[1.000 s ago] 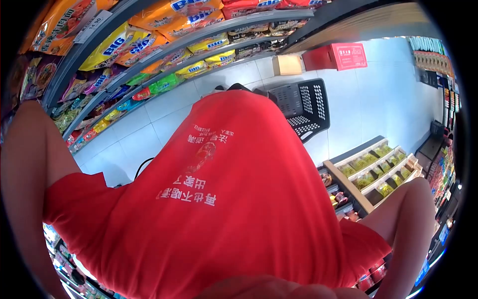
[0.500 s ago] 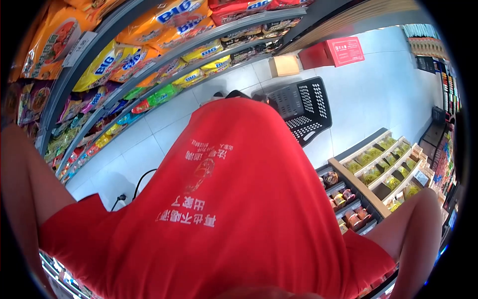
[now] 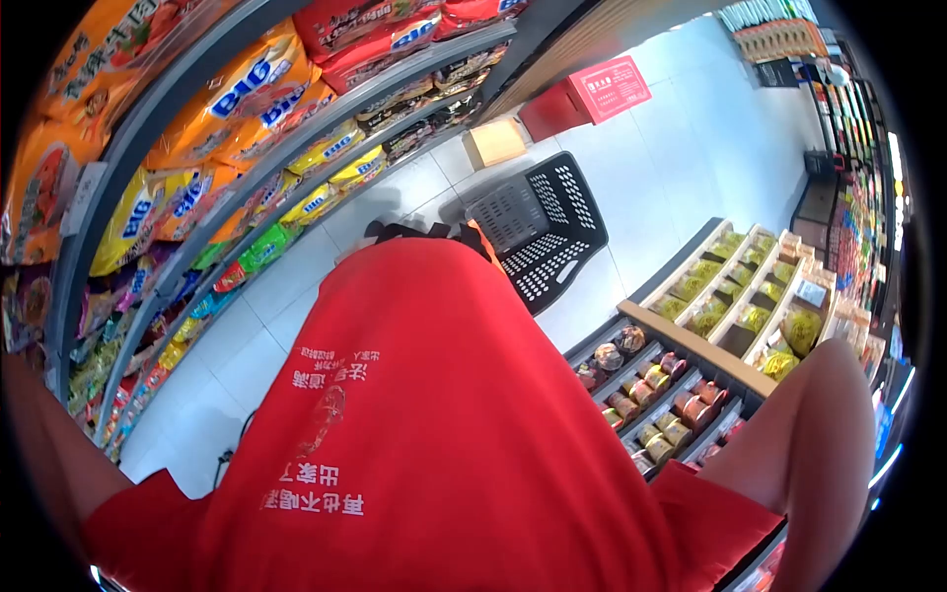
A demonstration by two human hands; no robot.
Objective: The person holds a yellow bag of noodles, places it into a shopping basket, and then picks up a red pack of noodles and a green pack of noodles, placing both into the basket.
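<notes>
The black basket (image 3: 538, 237) lies on the white floor (image 3: 681, 138) and is the main thing in the way of the aisle. Left of the basket, shelves of snack bags (image 3: 227, 109) wall off that side. Right of the basket, a low rack of cups and jars (image 3: 691, 355) closes the other. Beyond the basket, a cardboard box (image 3: 493, 143) and a red box (image 3: 587, 99) sit against the shelf end; past them the floor looks open, though the lens bends it. The red shirt (image 3: 434, 434) hides everything nearer than the basket.

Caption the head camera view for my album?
Looking down a red shirt in a shop aisle: snack shelves one side, black basket on the floor, hands unseen.
</notes>
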